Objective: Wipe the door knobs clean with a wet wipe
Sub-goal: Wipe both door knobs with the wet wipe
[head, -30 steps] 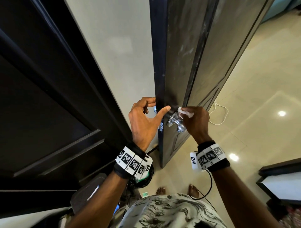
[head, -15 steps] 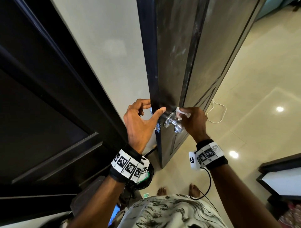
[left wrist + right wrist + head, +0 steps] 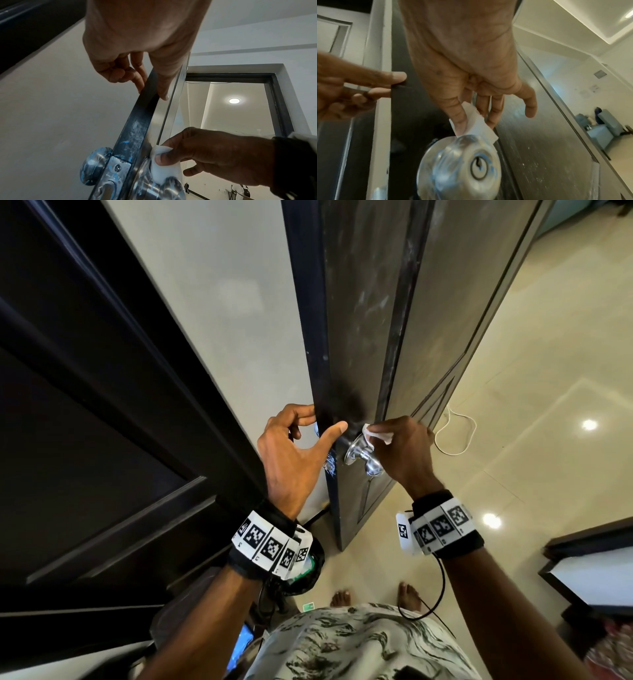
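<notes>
— Since a moment ago, our right hand [image 3: 406,453] has slid the wet wipe [image 3: 376,436] up from the round end of the near knob [image 3: 364,455] toward its neck by the door [image 3: 359,337]. Our left hand [image 3: 294,460] has stayed put.

— How do our fingers sit?

— Our right thumb [image 3: 167,159] and first fingers pinch the folded wipe and press it on the metal. The little finger sticks out free. Our left thumb [image 3: 334,431] and fingers squeeze the door's thin edge, so the door does not swing.

— How do we do it well?

— We think we should wrap the wipe round the neck, turn it all the way, then rub the blue smears on the keyhole face. The far knob [image 3: 94,166] is smeary too, so we think it comes next.
</notes>
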Motion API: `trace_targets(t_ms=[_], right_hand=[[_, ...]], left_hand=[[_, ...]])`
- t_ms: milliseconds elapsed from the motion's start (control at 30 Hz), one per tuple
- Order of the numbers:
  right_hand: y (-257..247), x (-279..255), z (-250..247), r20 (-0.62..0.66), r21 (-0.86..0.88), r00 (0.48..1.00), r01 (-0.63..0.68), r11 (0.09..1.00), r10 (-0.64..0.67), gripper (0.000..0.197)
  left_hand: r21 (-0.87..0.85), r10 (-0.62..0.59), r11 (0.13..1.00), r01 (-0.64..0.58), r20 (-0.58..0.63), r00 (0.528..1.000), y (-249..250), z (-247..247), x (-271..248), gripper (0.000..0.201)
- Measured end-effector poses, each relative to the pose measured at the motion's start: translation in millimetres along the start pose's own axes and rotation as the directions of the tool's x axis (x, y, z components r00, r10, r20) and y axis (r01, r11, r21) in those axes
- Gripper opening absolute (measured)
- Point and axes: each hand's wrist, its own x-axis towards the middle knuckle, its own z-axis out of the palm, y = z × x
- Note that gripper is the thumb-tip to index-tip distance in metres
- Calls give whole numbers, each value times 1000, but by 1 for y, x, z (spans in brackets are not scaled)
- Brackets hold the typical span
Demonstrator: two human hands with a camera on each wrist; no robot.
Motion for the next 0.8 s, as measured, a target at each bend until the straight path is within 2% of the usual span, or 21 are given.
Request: trace_targets(t_ms=[100,267,467,667,800], right_hand=[[-7,-13,2,-15,-71,999,41,997,-42,21],[-17,-34,10,36,-180,990,142,973,-137,30],[-16,-25,7,-20,-181,997,73,981,-78,27],[-24,-45,21,52,-282,985,173,944,-165,31],[-24,-39,16,15,-276,988,153,949,-155,30]], left_hand=[[-9,3,1000,-3,-6,1000,0,1,0,39],[-22,7,1000,-7,-8,1000,-1,0,1,40],[-19,24,1000,-24,7,1000,-2,-1,2,40],[-33,17,999,-17,11,1000,-5,0,2,41],[-52,10,999,-9,21,1000,-5,0,1,41]])
